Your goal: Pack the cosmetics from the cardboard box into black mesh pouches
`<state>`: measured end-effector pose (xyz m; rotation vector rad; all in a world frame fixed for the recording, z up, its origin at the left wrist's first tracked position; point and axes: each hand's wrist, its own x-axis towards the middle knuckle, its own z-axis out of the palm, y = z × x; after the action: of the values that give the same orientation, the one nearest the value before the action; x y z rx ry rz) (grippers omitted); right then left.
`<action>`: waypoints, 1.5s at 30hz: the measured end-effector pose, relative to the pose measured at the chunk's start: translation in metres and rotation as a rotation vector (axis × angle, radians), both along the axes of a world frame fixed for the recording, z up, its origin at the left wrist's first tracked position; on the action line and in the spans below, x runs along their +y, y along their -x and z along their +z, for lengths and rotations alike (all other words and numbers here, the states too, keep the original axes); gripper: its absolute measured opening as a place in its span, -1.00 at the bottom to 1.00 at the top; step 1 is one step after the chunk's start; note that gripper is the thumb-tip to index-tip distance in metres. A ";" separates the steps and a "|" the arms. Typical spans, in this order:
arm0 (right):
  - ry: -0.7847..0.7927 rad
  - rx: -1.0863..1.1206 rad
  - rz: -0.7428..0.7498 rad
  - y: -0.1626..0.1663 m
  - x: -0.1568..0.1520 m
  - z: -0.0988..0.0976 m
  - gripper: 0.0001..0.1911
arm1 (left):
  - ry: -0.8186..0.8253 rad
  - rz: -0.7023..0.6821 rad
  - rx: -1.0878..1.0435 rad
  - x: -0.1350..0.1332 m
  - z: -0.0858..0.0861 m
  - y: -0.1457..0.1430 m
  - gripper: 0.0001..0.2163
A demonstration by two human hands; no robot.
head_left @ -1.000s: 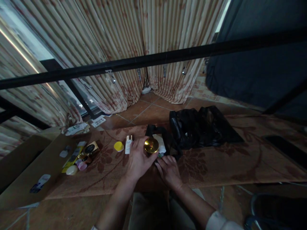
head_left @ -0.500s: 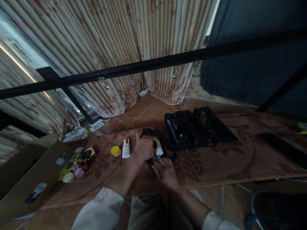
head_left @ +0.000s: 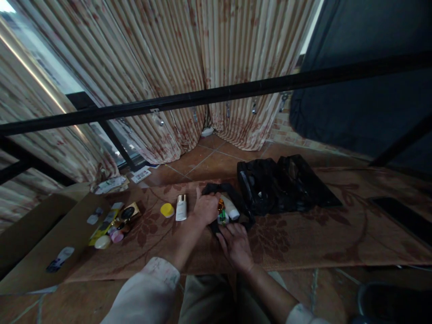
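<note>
A small black pouch (head_left: 241, 201) lies open on the cloth in front of me. Inside it I see a white tube (head_left: 231, 210), an amber item (head_left: 221, 206) and a small green bottle (head_left: 222, 218). My left hand (head_left: 206, 209) is closed at the pouch's left side, thumb raised, its fingertips partly hidden. My right hand (head_left: 236, 246) grips the near edge, fingers bent over the fabric. Just left of the pouch stand a white bottle with a gold cap (head_left: 181, 208) and a yellow-lidded jar (head_left: 167, 210).
A larger black organiser bag (head_left: 258, 180) sits right of the pouch, and a dark phone-like slab (head_left: 403, 220) farther right. At left are a cardboard box (head_left: 67, 243), a gold compact (head_left: 129, 212) and several small cosmetics. A black rail (head_left: 216, 96) crosses beyond the cloth-covered surface.
The pouch opening shows more of its contents: the amber item and green bottle are plainer, and the tube lies at a different slant. Both hands stay at the pouch; the view has shifted slightly.
</note>
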<state>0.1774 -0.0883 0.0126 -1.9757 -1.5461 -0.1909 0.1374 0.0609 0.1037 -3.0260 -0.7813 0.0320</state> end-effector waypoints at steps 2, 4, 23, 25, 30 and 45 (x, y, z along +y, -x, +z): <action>-0.001 -0.004 0.004 0.001 -0.001 0.000 -0.71 | 0.009 0.055 -0.007 -0.001 -0.003 0.003 -0.69; -0.007 -0.010 0.011 0.001 -0.001 0.000 -0.70 | 0.020 0.095 -0.010 -0.003 -0.002 0.005 -0.69; -0.064 -0.087 0.044 -0.005 -0.001 -0.014 -0.72 | 0.315 0.903 -1.040 0.010 -0.081 0.144 -0.50; -0.065 -0.103 0.038 -0.005 -0.001 -0.015 -0.72 | 0.311 0.909 -0.994 0.024 -0.085 0.147 -0.46; -0.083 -0.140 0.039 -0.005 -0.002 -0.017 -0.74 | 0.342 0.803 -0.933 0.054 -0.088 0.141 -0.38; -0.141 -0.191 0.056 -0.010 0.000 -0.026 -0.70 | 0.966 0.897 -1.739 0.040 -0.088 0.143 -0.59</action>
<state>0.1870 -0.0882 -0.0131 -1.8455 -1.6572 -0.4643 -0.0061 0.1007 0.0161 -1.9051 -2.4462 -3.0122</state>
